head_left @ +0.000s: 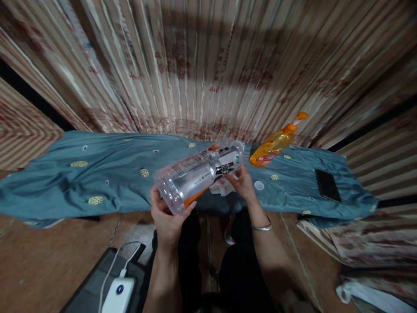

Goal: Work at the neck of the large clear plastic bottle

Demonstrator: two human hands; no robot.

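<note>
Held tilted above the cloth is a large clear plastic bottle with a silver and orange label, its neck end pointing up and to the right. My left hand is closed round its base. Nearer the neck, my right hand grips the bottle's lower side. Some crumpled white material shows below the bottle, partly hidden by it. Just right of my right hand lies a small round white disc, perhaps a cap. A dish soap bottle with orange liquid and an orange top stands farther right.
A teal patterned cloth covers the narrow table. On its right end lies a flat black object, like a phone. Striped curtains hang behind. At lower left, a white power bank with a cable rests on a dark surface.
</note>
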